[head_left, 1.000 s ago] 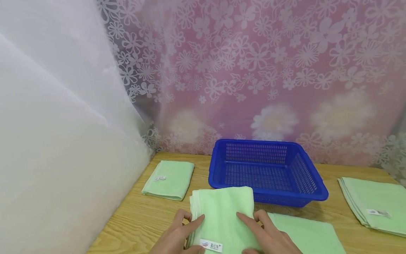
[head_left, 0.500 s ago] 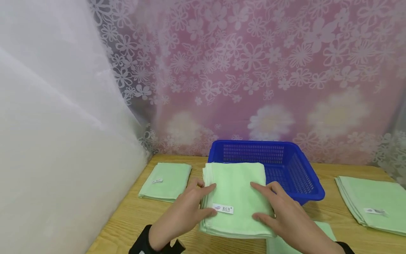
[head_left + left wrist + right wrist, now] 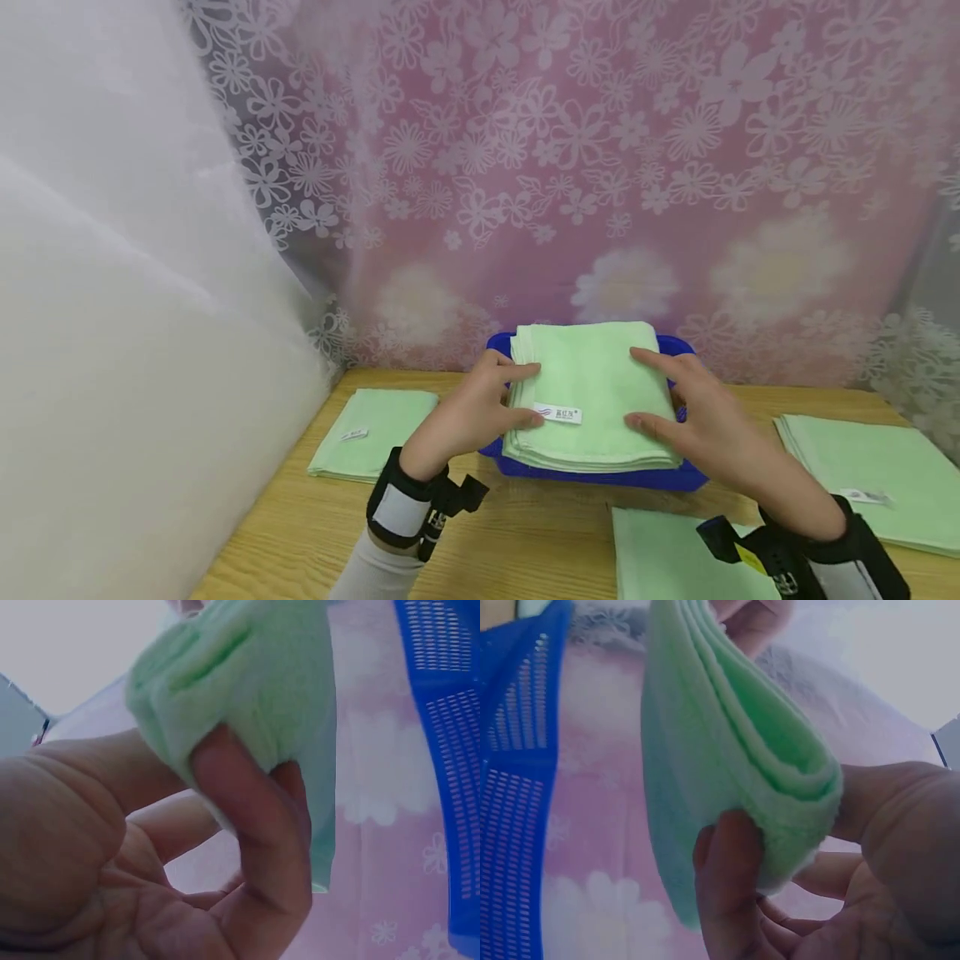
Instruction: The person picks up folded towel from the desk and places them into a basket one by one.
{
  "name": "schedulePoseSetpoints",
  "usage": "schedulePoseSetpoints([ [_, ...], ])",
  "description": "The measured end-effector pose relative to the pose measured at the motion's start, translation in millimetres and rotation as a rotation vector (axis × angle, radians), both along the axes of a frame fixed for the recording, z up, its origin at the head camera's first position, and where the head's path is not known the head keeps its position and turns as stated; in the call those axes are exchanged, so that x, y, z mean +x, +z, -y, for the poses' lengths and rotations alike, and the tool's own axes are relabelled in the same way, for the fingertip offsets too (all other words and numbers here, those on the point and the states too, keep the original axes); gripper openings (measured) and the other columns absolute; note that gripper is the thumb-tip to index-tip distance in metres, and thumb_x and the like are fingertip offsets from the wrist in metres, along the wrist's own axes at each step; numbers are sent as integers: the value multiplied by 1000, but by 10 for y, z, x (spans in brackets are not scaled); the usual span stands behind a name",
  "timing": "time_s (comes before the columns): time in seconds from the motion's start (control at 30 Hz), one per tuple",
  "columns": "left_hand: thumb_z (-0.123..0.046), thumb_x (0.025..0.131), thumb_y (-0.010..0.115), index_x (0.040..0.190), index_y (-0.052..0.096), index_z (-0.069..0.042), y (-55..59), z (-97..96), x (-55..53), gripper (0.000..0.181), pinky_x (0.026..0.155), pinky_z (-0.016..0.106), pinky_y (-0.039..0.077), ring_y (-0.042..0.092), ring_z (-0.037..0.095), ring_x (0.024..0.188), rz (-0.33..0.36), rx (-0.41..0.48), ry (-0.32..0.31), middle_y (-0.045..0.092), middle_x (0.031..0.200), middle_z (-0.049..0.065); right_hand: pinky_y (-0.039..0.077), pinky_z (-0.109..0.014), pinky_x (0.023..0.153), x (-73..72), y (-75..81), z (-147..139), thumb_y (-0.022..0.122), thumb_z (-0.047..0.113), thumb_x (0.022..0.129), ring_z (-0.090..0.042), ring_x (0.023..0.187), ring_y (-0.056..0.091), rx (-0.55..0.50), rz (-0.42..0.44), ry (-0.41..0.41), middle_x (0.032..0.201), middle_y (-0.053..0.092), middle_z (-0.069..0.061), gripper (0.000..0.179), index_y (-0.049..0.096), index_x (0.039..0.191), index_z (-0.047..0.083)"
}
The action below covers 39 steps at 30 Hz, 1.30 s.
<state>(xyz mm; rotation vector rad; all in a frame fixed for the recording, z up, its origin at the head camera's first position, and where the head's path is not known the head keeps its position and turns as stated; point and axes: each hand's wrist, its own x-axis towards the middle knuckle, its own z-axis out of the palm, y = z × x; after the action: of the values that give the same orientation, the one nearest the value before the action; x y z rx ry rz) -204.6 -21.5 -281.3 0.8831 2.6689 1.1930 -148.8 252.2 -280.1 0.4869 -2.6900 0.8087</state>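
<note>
A folded light green towel (image 3: 592,375) with a white label is held flat over the blue plastic basket (image 3: 600,478), covering most of it in the head view. My left hand (image 3: 480,404) grips its left edge, thumb and index finger on top. On the opposite edge my right hand (image 3: 697,408) holds it the same way. In the left wrist view, curled fingers support the towel (image 3: 240,682) from below. The right wrist view shows the towel's (image 3: 735,735) stacked layers pinched between thumb and fingers, with the basket (image 3: 517,750) off to the side.
Another folded green towel (image 3: 382,425) lies on the wooden table (image 3: 547,550) at the left. One more towel (image 3: 877,467) is at the right, and another towel (image 3: 667,550) is at the front, partly behind the right wrist strap. A flowered curtain (image 3: 600,167) hangs behind.
Both hands have carried the folded towel forward and up, from the table's front to over the basket. The front towel shows more fully now.
</note>
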Motion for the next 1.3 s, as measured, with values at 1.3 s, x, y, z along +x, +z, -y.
schedulePoseSetpoints([
  [1.3, -17, 90, 76, 148, 50, -14, -290, -335, -769, 63, 81, 31, 39, 42, 21, 108, 101, 71, 46, 42, 140, 12, 41, -34, 61, -660, -241, -267, 68, 38, 95, -30, 87, 49, 42, 126, -54, 125, 45, -28, 83, 27, 157, 3],
])
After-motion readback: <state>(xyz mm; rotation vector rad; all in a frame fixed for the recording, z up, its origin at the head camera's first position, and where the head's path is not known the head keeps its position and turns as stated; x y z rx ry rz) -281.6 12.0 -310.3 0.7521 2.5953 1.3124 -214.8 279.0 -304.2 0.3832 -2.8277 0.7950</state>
